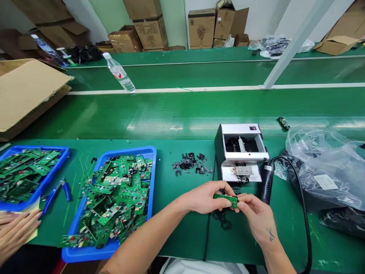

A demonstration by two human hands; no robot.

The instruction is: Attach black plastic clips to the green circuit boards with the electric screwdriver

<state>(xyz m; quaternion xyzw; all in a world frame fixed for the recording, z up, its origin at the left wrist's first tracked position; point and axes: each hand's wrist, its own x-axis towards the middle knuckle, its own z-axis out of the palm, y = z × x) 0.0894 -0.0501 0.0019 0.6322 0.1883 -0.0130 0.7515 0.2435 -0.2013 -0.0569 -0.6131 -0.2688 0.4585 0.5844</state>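
My left hand [209, 198] is closed on a small green circuit board [225, 198], with the thumb in front and the fingers behind. At the board's right end, the thumb and fingertips of my right hand [253, 209] are pinched together; a small dark part shows there, half hidden by the fingers. Just beyond both hands stands a silver and black bench machine [242, 156] with a metal block on its front. Small black plastic parts [222, 220] lie on the table beneath my hands.
Left of me, a blue tray [154, 179] is heaped with circuit boards; another blue tray [67, 152] stands farther left. Blue-handled pliers [53, 196] lie between them, near another person's hand [18, 230]. More black parts [189, 163], a black hose [303, 213] and plastic bags [325, 171] lie around.
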